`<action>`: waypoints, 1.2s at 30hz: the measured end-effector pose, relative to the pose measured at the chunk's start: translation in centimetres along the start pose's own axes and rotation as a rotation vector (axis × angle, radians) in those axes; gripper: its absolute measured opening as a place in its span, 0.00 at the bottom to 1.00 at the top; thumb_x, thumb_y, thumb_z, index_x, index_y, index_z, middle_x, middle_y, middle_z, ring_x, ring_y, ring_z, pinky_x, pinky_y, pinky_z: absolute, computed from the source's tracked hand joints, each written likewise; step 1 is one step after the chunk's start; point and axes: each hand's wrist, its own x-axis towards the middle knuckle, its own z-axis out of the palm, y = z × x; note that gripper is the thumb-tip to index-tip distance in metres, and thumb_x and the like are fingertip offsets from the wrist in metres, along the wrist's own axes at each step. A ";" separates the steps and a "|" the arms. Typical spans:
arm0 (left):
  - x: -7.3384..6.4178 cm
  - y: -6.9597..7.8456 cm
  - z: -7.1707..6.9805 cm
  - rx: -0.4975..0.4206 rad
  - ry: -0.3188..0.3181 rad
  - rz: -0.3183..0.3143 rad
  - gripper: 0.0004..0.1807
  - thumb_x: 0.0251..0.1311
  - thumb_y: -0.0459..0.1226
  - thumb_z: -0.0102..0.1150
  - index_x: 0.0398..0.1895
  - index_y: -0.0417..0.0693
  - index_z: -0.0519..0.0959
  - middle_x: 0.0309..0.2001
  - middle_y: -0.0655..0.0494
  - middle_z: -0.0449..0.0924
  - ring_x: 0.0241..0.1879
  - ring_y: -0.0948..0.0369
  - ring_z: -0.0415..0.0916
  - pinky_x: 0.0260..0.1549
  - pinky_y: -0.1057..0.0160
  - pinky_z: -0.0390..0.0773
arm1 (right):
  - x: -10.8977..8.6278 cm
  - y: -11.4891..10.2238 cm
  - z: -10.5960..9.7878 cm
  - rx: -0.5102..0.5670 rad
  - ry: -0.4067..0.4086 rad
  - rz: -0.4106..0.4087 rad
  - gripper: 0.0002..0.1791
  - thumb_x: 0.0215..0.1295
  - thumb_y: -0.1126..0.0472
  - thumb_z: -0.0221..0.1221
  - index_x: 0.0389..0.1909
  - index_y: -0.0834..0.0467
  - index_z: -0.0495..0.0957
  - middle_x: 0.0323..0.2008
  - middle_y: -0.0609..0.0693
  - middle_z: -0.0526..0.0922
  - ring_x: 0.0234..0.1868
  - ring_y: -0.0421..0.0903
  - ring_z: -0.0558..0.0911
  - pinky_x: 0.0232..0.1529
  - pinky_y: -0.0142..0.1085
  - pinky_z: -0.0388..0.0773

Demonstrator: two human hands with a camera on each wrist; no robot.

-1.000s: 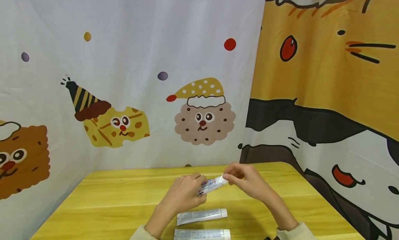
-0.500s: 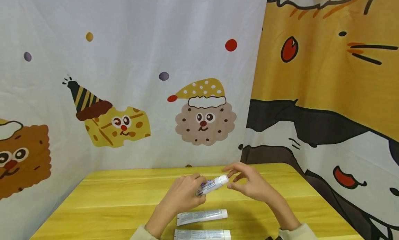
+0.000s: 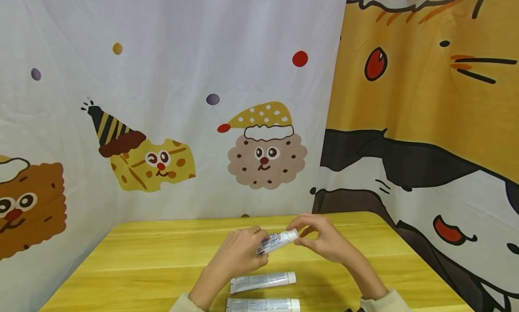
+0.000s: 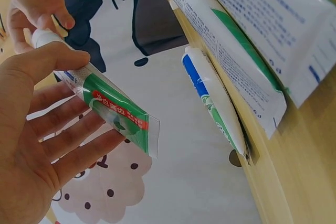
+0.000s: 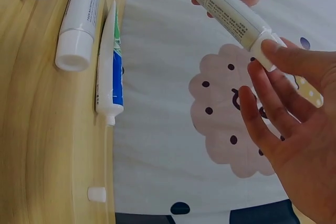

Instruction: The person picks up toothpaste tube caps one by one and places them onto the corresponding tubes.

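In the head view my left hand [image 3: 237,252] grips a white toothpaste tube [image 3: 277,242] above the table, its capped end tilted up to the right. The left wrist view shows the thumb laid over this tube and its green back end with red lettering [image 4: 118,111] sticking out past the palm. My right hand [image 3: 324,240] is at the other end. In the right wrist view, its thumb and a finger pinch the white cap [image 5: 260,51], while the other fingers are spread loosely.
Two capped tubes, one farther [image 3: 263,281] and one nearer [image 3: 261,305], lie on the wooden table [image 3: 154,262]. Past them lies a blue-and-green tube [image 5: 111,66] with a bare nozzle. A loose white cap [image 5: 96,194] is near the table edge. A printed curtain [image 3: 162,78] hangs behind.
Half a second ago the right fingers had spread off the cap; now they have closed on it again. The left hand and its tube have hardly moved.
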 end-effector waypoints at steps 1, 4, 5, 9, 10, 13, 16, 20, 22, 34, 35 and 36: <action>0.0 0.0 0.0 0.001 -0.001 -0.001 0.15 0.53 0.43 0.71 0.44 0.52 0.84 0.34 0.63 0.81 0.23 0.72 0.66 0.21 0.74 0.67 | 0.0 0.0 0.0 -0.009 0.000 0.008 0.16 0.61 0.67 0.70 0.48 0.49 0.85 0.47 0.47 0.87 0.44 0.38 0.84 0.43 0.37 0.85; -0.1 0.0 0.0 0.002 0.001 -0.002 0.15 0.53 0.43 0.71 0.44 0.52 0.84 0.34 0.63 0.81 0.23 0.72 0.65 0.21 0.74 0.67 | -0.1 0.0 0.2 -0.042 0.007 0.033 0.12 0.65 0.62 0.69 0.48 0.50 0.84 0.43 0.44 0.87 0.39 0.36 0.84 0.40 0.35 0.85; -0.1 0.0 0.0 0.002 0.001 -0.002 0.15 0.53 0.43 0.71 0.44 0.52 0.84 0.34 0.63 0.81 0.23 0.72 0.65 0.21 0.74 0.67 | 0.0 0.0 0.2 -0.053 0.010 0.040 0.11 0.66 0.59 0.69 0.48 0.50 0.84 0.41 0.43 0.87 0.38 0.36 0.84 0.39 0.35 0.85; -0.1 -0.1 0.1 0.007 0.002 0.004 0.15 0.53 0.43 0.71 0.44 0.51 0.84 0.33 0.63 0.81 0.22 0.72 0.65 0.21 0.74 0.67 | 0.1 -0.1 0.4 -0.069 0.009 0.076 0.10 0.70 0.54 0.66 0.48 0.51 0.84 0.34 0.40 0.87 0.33 0.34 0.83 0.36 0.34 0.84; -0.1 -0.1 0.1 0.009 0.001 0.004 0.15 0.53 0.43 0.71 0.44 0.51 0.84 0.33 0.63 0.81 0.22 0.72 0.65 0.21 0.74 0.67 | 0.1 -0.1 0.4 -0.066 0.005 0.085 0.10 0.70 0.53 0.65 0.48 0.51 0.83 0.33 0.40 0.87 0.32 0.35 0.83 0.35 0.34 0.84; -0.1 -0.2 0.1 0.011 -0.005 0.004 0.15 0.54 0.43 0.71 0.45 0.51 0.84 0.34 0.63 0.81 0.23 0.72 0.65 0.22 0.74 0.67 | 0.1 -0.2 0.3 -0.054 0.000 0.108 0.11 0.70 0.52 0.65 0.50 0.50 0.83 0.36 0.43 0.88 0.32 0.35 0.85 0.36 0.35 0.84; 0.0 -0.2 0.1 0.010 -0.005 0.002 0.15 0.54 0.43 0.71 0.45 0.51 0.84 0.35 0.62 0.82 0.23 0.72 0.66 0.22 0.74 0.68 | 0.0 -0.2 0.3 -0.062 0.009 0.102 0.16 0.67 0.50 0.68 0.52 0.49 0.82 0.44 0.46 0.89 0.37 0.36 0.86 0.39 0.36 0.85; -0.1 -0.2 0.1 0.010 0.001 0.004 0.15 0.54 0.43 0.71 0.45 0.52 0.84 0.36 0.62 0.83 0.24 0.72 0.67 0.23 0.74 0.68 | 0.0 -0.1 0.3 -0.069 0.015 0.030 0.19 0.61 0.53 0.73 0.52 0.51 0.83 0.51 0.51 0.88 0.46 0.38 0.86 0.43 0.39 0.86; -0.1 -0.1 0.0 0.013 0.003 0.006 0.15 0.54 0.43 0.71 0.45 0.52 0.84 0.36 0.62 0.83 0.24 0.72 0.67 0.23 0.74 0.68 | 0.0 0.0 0.4 -0.062 0.011 -0.014 0.19 0.60 0.57 0.73 0.52 0.53 0.83 0.52 0.54 0.87 0.49 0.40 0.86 0.43 0.40 0.87; 0.0 -0.1 0.0 0.010 -0.001 0.007 0.15 0.54 0.44 0.71 0.45 0.52 0.84 0.35 0.63 0.82 0.23 0.72 0.66 0.22 0.74 0.67 | 0.2 -0.1 0.7 -0.107 0.022 -0.001 0.14 0.62 0.63 0.71 0.48 0.51 0.86 0.46 0.45 0.89 0.39 0.35 0.84 0.39 0.35 0.85; 0.0 -0.1 0.0 0.009 -0.002 0.007 0.15 0.54 0.44 0.71 0.45 0.52 0.84 0.35 0.63 0.82 0.23 0.72 0.66 0.22 0.74 0.67 | 0.2 -0.1 0.7 -0.111 0.020 0.013 0.13 0.63 0.61 0.71 0.48 0.51 0.86 0.45 0.45 0.90 0.38 0.35 0.84 0.39 0.34 0.85; 0.0 -0.1 0.0 0.010 -0.002 0.008 0.15 0.54 0.44 0.71 0.45 0.52 0.84 0.35 0.63 0.82 0.23 0.72 0.66 0.22 0.74 0.67 | 0.2 -0.1 0.7 -0.113 0.019 0.024 0.12 0.64 0.59 0.70 0.48 0.51 0.86 0.44 0.44 0.90 0.38 0.34 0.84 0.38 0.34 0.85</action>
